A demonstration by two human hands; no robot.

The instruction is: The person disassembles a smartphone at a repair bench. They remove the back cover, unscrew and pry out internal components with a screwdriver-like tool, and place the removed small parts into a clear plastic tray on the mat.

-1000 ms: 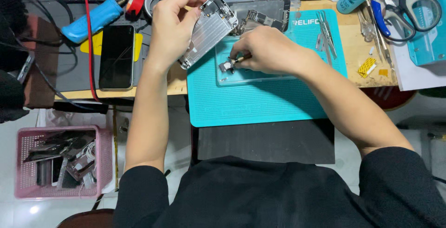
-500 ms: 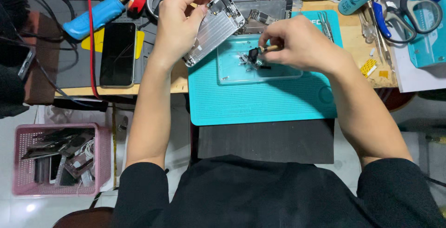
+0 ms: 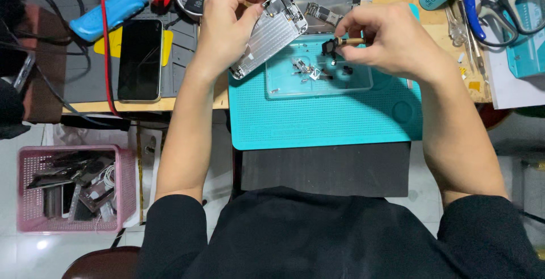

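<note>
Seen from above at a cluttered repair bench: teal silicone work mat (image 3: 318,123) spread across the centre, its shallow tray recess (image 3: 363,83) scattered with tiny screws and metal brackets (image 3: 309,74). At 9 o'clock of the mat, a dark smartphone (image 3: 139,59) lying face up on a yellow sheet; at 8 o'clock, down on the floor, a pink plastic basket (image 3: 28,191) of spare parts. At 11 o'clock, a blue handheld tool (image 3: 108,12); at 2 o'clock, blue-handled scissors (image 3: 519,6). Stripped silver phone housing (image 3: 269,33) tilted above the mat's top edge, gripped along its upper end by the curled fingers of the left hand (image 3: 230,26). Just to the 3 o'clock side, right hand (image 3: 394,43) closed, thumb and forefinger pinched on a small black component (image 3: 329,48) with a brass-coloured end, raised over the tray.
</note>
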